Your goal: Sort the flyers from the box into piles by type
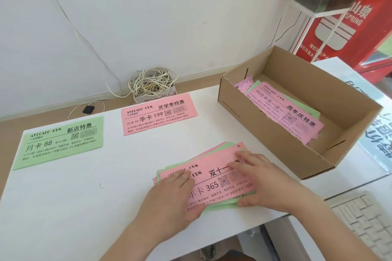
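A mixed stack of pink and green flyers [214,180] lies on the white table near its front edge, a pink "365" flyer on top. My left hand [171,197] rests flat on the stack's left end, thumb at its front edge. My right hand [261,178] presses on the stack's right end, thumb hooked under the front edge. A single green flyer [61,141] lies at the far left. One pink flyer [158,113] lies behind the middle. The open cardboard box [239,101] at the right holds more pink and green flyers [284,110].
The white table [84,207] ends close in front of my arms. A white keyboard [364,220] sits lower right. A printed sheet [379,137] lies beside the box. A tangle of cable [151,83] and a red vending machine [347,27] stand beyond the table.
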### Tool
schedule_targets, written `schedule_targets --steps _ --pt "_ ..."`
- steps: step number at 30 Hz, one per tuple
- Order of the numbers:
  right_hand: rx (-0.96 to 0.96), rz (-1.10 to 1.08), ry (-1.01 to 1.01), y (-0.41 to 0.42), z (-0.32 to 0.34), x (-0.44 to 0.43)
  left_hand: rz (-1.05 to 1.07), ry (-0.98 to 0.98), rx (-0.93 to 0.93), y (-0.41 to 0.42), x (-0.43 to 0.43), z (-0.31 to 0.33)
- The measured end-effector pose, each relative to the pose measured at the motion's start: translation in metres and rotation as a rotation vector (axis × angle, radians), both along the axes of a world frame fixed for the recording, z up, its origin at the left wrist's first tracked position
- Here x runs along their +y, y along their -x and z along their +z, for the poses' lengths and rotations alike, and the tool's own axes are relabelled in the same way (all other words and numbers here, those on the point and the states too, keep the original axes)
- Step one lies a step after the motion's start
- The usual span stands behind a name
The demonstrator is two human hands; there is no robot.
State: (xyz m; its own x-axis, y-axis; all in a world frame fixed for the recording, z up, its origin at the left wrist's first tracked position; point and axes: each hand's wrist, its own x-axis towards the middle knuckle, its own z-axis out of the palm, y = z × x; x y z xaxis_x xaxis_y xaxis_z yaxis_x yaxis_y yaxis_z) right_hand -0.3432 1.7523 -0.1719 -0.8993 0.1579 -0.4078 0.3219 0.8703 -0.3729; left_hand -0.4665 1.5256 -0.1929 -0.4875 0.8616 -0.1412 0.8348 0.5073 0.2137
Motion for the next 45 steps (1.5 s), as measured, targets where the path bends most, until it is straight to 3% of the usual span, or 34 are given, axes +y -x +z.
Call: schedule_targets --steps 5,9,17,24,28,32,36,40,43,45 --pt "0.047 -0.078 0.070 0.004 0.005 -0.001 -0.092 0.073 0.010 0.000 0.006 0.016" --pt "0.155 -0.119 0.047 0.007 0.006 -0.005 0.192 -0.067 -0.124 0.004 0.000 0.013" --pt "0.182 -0.456 0.694 0.003 0.012 -0.010 0.472 -0.196 -0.325 0.004 -0.010 0.012" --pt "0.315 -0.611 0.532 0.004 -0.003 -0.025 0.577 -0.402 -0.480 0.014 -0.021 0.012" --pt "0.327 -0.629 0.380 0.004 -0.010 -0.030 0.522 -0.418 -0.370 0.003 -0.026 0.012" --pt "0.332 -0.645 0.348 0.005 -0.009 -0.032 0.205 -0.191 -0.071 -0.005 -0.031 0.017" --pt "0.268 -0.839 0.684 0.009 0.010 -0.030 0.020 0.121 0.125 -0.021 -0.020 0.004" --pt "0.121 -0.597 0.621 0.013 0.020 -0.029 0.029 0.267 0.064 -0.034 -0.001 0.018" --pt "0.191 -0.421 0.479 0.013 0.025 -0.029 0.172 0.160 -0.065 -0.022 -0.012 0.027" --pt "0.280 -0.398 0.497 0.015 0.032 -0.029 0.356 -0.073 -0.113 -0.010 -0.027 0.028"
